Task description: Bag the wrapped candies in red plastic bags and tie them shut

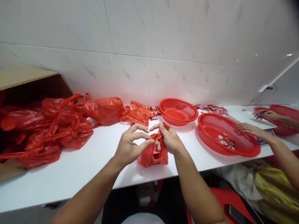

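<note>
A small red plastic bag [149,157] stands on the white table in front of me, with its mouth partly open and some contents just showing inside. My left hand [130,144] pinches the bag's top edge between thumb and fingertips, the fingers curved into a ring. On the other side, my right hand [170,138] is closed round a gathered handle of the same bag, and a bit of red plastic sticks up above its fingers. The fingertips of both hands nearly meet over the bag.
Filled red bags [77,133] spill from a cardboard box [30,77] at left. Behind my hands are loose red bags [137,113] and an empty red basket [178,121]. A co-worker's hand [249,128] reaches over a larger basket [205,144] holding small packets [226,141].
</note>
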Demonstrator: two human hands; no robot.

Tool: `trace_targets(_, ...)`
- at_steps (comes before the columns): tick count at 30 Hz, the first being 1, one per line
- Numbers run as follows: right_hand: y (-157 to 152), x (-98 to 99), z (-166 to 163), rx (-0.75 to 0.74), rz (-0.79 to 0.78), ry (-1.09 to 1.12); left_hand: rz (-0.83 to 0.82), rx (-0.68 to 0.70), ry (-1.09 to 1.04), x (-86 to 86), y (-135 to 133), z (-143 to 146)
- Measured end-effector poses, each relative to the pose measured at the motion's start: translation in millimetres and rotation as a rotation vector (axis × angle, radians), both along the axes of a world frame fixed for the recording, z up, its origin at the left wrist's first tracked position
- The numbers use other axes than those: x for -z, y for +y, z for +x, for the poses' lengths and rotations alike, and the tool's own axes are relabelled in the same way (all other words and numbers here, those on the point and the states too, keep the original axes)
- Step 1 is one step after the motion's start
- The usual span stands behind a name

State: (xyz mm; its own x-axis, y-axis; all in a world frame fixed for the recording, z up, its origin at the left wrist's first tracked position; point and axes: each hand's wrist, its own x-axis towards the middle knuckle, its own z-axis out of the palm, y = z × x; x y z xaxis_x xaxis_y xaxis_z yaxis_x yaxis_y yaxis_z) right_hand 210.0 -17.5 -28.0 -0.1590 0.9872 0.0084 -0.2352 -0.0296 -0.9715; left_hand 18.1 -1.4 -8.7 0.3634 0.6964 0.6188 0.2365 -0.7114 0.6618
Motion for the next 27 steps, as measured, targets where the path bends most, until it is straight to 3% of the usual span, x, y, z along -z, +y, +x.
trace_targets(2,-2.8,3.0,8.0,-0.029,0.035,0.044,-0.111,0.144,-0.063,6.0,-1.0,7.1)
trace_targets(5,-12.9,3.0,23.1,-0.154,0.139,-0.068,-0.392,0.371,-0.042,13.1,5.8,15.8)
trace_targets(7,-21.0,2.6,32.0,-0.183,0.25,-0.217,-0.499,0.411,0.028,15.0,12.0,18.2)
trace_targets(9,-27.9,5.3,37.7,-0.062,0.408,-0.385,-0.572,0.413,0.058,15.3,16.6,18.6)
trace_targets(14,-32.5,29.9,35.8,0.408,0.805,-0.734,-0.877,0.505,-0.011,23.7,19.1,23.8)
trace_targets(18,-29.7,51.9,31.3,0.483,0.939,-0.816,-1.111,0.587,-0.218,38.1,19.6,34.6)
trace_targets(22,-31.0,61.0,31.2,0.532,0.956,-0.915,-1.195,0.624,-0.284,41.9,20.8,39.3)
trace_targets(27,-32.7,60.7,28.5,0.503,0.975,-0.984,-1.118,0.714,-0.214,41.4,19.9,42.5)
